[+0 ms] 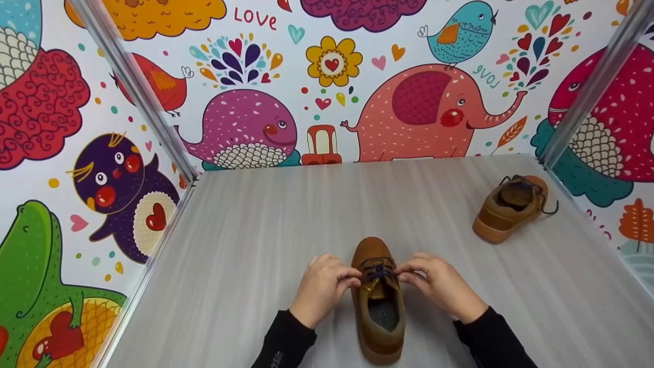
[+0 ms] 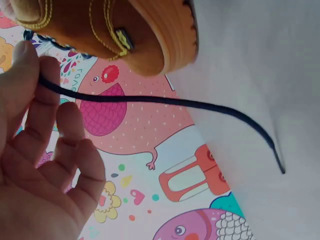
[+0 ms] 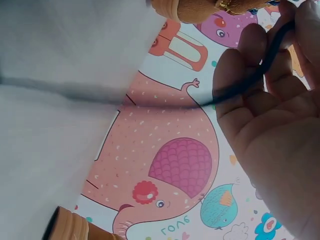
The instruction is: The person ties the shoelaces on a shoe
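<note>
A brown lace-up shoe (image 1: 372,249) lies sole down between my two hands in the head view, its toe pointing away from me. Dark navy laces cross over its tongue. On its left side, my left hand (image 1: 324,283) pinches one shoelace (image 2: 170,101) between thumb and index finger; the loose end trails past the shoe's toe in the left wrist view. From the right side, my right hand (image 1: 442,286) pinches the other lace (image 3: 252,79) close to the shoe. That lace runs across the fingers, and its far end is blurred.
A second brown shoe (image 1: 493,225) with loose dark laces sits at the right on the grey wood-grain tabletop (image 1: 255,220). Printed panels with cartoon animals (image 1: 419,117) stand at the back and sides, joined by metal corner posts (image 1: 138,87).
</note>
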`<state>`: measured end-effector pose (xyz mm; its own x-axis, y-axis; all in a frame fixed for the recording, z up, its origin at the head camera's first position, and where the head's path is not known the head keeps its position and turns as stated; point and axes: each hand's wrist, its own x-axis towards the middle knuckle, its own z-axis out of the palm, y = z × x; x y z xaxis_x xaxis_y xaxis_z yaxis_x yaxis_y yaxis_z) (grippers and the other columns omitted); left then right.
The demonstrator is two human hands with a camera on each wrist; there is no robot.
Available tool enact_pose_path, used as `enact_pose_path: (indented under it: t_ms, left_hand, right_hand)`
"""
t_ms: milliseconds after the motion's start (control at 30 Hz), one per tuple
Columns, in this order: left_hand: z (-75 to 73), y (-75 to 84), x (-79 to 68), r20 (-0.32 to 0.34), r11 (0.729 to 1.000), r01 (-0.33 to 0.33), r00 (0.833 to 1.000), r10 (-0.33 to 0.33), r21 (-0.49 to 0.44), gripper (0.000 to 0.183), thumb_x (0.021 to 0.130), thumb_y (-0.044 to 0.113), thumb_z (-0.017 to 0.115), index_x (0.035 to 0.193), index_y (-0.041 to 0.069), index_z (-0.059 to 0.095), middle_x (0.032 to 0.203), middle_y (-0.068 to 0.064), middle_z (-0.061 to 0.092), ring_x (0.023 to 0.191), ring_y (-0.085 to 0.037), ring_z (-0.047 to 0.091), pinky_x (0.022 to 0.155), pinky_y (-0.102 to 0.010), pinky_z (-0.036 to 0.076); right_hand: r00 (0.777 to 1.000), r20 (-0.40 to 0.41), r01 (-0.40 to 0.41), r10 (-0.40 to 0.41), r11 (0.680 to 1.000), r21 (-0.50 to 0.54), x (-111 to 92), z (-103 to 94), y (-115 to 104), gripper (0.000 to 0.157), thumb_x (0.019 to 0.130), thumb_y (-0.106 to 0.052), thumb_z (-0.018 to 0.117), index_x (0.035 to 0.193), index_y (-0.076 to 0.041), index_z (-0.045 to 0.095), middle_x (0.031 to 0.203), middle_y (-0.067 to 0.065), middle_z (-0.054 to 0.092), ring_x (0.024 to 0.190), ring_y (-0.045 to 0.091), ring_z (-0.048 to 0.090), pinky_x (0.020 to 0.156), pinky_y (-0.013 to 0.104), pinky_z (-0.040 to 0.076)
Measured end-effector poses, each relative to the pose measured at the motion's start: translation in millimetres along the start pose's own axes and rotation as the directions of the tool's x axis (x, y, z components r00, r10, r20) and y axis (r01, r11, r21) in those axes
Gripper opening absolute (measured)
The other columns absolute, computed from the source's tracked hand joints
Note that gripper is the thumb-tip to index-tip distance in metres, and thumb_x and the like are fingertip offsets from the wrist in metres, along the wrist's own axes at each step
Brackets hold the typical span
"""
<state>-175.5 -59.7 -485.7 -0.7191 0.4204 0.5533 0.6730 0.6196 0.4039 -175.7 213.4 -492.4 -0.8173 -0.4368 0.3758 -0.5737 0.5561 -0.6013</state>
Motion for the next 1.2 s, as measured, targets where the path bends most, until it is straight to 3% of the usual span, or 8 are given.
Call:
enact_pose_path:
  t_ms: [200, 400, 600, 900, 1200]
  left_hand:
    - [-0.9, -3.6, -1.8, -0.012, 1.000, -0.027, 1.000, 0.027, 0.011, 0.012, 0.076, 0.034, 0.073, 0.082, 0.023, 0.075, 0.082, 0.015, 0.068, 0.078, -0.007, 0.055, 0.074, -0.028, 0.040]
    - [-0.3, -9.3, -5.0, -0.019, 0.999, -0.034, 0.999, 0.034, -0.004, 0.011, 0.075, 0.032, 0.075, 0.082, 0.023, 0.075, 0.081, 0.016, 0.068, 0.077, -0.006, 0.054, 0.073, -0.028, 0.039]
    - [-1.5, -12.5, -8.3, -0.019, 1.000, -0.021, 1.000, 0.021, 0.002, 0.010, 0.074, 0.031, 0.076, 0.081, 0.024, 0.075, 0.082, 0.017, 0.068, 0.077, -0.006, 0.055, 0.073, -0.029, 0.037]
    - [-4.1, -19.0, -16.1, -0.010, 1.000, 0.001, 1.000, 0.000, 0.024, 0.012, 0.072, 0.032, 0.076, 0.080, 0.024, 0.075, 0.082, 0.017, 0.069, 0.080, -0.007, 0.056, 0.075, -0.032, 0.038]
    - [-10.7, -21.9, -20.0, 0.105, 0.992, 0.051, 0.992, -0.064, 0.119, 0.016, 0.076, 0.039, 0.069, 0.080, 0.024, 0.074, 0.082, 0.015, 0.069, 0.080, -0.009, 0.058, 0.078, -0.031, 0.042]
  right_hand:
    - [0.994, -0.055, 0.098, -0.099, 0.995, -0.025, 1.8, 0.3, 4.0, 0.009, 0.086, -0.018, 0.069, 0.092, -0.024, 0.072, 0.087, -0.017, 0.063, 0.081, 0.002, 0.058, 0.070, 0.022, 0.047]
    - [0.989, -0.058, 0.132, -0.133, 0.991, -0.012, 0.2, -2.4, 7.3, 0.008, 0.086, -0.016, 0.069, 0.090, -0.022, 0.071, 0.088, -0.016, 0.063, 0.082, 0.005, 0.059, 0.071, 0.025, 0.048]
    - [0.993, -0.041, 0.106, -0.106, 0.994, -0.006, -2.0, -3.6, 11.2, 0.012, 0.086, -0.018, 0.069, 0.091, -0.029, 0.070, 0.089, -0.017, 0.064, 0.083, 0.004, 0.059, 0.073, 0.024, 0.049]
    - [0.996, -0.020, 0.081, -0.082, 0.997, -0.016, -9.6, -8.2, 20.9, 0.006, 0.085, -0.020, 0.070, 0.085, -0.027, 0.069, 0.085, -0.017, 0.062, 0.079, 0.003, 0.058, 0.070, 0.021, 0.046]
    - [0.999, -0.002, 0.044, -0.044, 0.996, -0.082, -12.5, -9.3, 23.7, 0.009, 0.083, -0.021, 0.072, 0.084, -0.030, 0.069, 0.084, -0.020, 0.061, 0.080, 0.001, 0.057, 0.070, 0.022, 0.047]
